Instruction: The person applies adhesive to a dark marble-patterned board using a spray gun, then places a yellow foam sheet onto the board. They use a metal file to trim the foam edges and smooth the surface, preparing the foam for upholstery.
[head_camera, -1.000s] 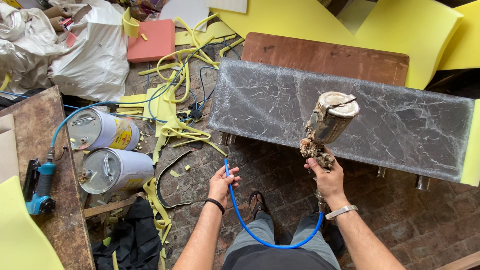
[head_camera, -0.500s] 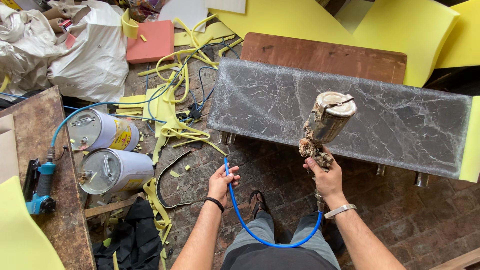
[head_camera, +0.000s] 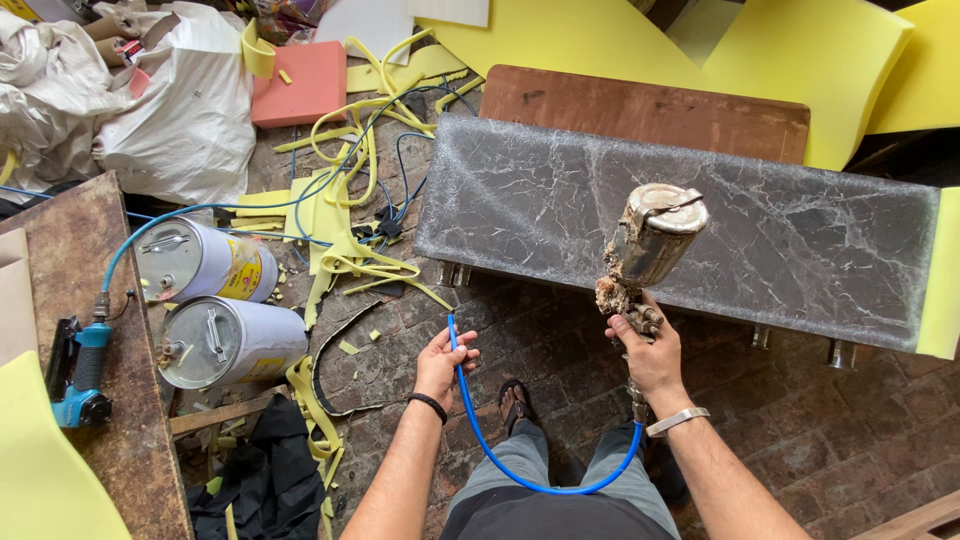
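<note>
My right hand (head_camera: 650, 355) grips the handle of a crusted metal spray gun (head_camera: 648, 245), its cup pointing up over the near edge of a long grey marble-patterned panel (head_camera: 780, 240). A blue air hose (head_camera: 500, 460) loops from the gun's base down past my legs and up into my left hand (head_camera: 440, 362), which holds it loosely between the fingers. The panel rests on short legs above the brick floor.
Two metal tins (head_camera: 215, 305) lie on the floor at left beside a wooden bench (head_camera: 100, 300) carrying a teal tool (head_camera: 82, 375). Yellow foam strips (head_camera: 350, 240), yellow foam sheets (head_camera: 620, 40), white bags (head_camera: 150, 100) and a brown board (head_camera: 640, 105) lie around.
The spray gun has shifted slightly along the panel's near edge; my left hand keeps its hold on the hose. Otherwise the scene is the same.
</note>
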